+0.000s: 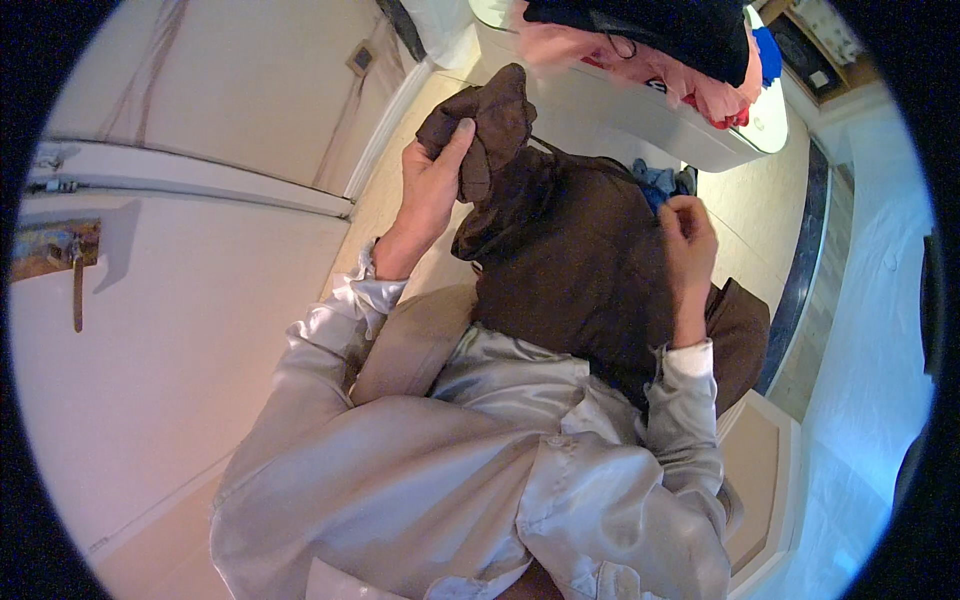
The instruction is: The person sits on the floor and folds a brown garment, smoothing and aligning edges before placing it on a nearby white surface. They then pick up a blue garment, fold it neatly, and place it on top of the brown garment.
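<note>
A dark brown garment (pixel 570 260) hangs in front of me, held up by both hands. My left hand (pixel 432 180) grips a bunched upper corner of it, thumb pressed on the fold. My right hand (pixel 688 232) pinches the garment's right edge with curled fingers. The cloth drapes down over my lap, between my pale satin sleeves (pixel 470 460).
A white laundry basket (pixel 640 110) stands ahead on the tiled floor, piled with pink, black, red and blue clothes. A white door or cabinet face (pixel 170 330) fills the left side. A pale bed or bench edge (pixel 870 330) runs along the right.
</note>
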Motion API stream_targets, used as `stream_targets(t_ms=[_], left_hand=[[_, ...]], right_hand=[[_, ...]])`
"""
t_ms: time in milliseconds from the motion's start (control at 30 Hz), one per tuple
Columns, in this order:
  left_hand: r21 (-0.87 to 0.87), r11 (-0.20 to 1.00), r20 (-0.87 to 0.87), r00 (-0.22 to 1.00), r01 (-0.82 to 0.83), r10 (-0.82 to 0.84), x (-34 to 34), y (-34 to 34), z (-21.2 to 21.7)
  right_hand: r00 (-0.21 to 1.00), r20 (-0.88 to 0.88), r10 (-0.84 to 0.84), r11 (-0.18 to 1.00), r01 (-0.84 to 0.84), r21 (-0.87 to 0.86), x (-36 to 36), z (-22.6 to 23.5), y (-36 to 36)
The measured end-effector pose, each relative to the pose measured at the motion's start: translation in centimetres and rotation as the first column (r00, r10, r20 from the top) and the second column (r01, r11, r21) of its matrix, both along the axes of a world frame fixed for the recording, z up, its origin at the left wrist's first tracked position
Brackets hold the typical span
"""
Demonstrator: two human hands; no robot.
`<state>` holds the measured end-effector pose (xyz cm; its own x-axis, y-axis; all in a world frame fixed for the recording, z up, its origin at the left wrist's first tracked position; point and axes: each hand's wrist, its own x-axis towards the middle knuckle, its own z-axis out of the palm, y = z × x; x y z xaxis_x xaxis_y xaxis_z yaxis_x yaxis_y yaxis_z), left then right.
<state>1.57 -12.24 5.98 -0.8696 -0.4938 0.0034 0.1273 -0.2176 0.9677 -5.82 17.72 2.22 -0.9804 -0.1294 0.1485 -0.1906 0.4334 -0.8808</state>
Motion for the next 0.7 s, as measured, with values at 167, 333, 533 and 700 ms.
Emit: stream_targets(t_ms=[167, 333, 533, 700], left_hand=[[-0.075, 0.996, 0.02, 0.999, 0.037, -0.036, -0.3, 1.1, 0.4], [-0.096, 0.991, 0.014, 0.996, 0.09, -0.089, -0.7, 2.0, 1.2], [-0.157, 0.981, -0.035, 0.993, 0.11, -0.116, -0.7, 2.6, 2.2], [-0.252, 0.96, -0.015, 0.991, 0.125, -0.133, -0.7, 2.8, 2.2]], right_hand=[[0.954, -0.137, 0.267, 0.964, -0.264, 0.039, 5.1, 3.4, -5.6], [0.852, -0.245, 0.462, 0.887, -0.45, 0.106, 6.9, 1.9, -9.3], [0.775, -0.322, 0.543, 0.81, -0.383, 0.444, 6.1, -0.7, -12.2], [0.756, -0.181, 0.629, 0.663, -0.4, 0.632, 4.3, -1.8, -12.3]])
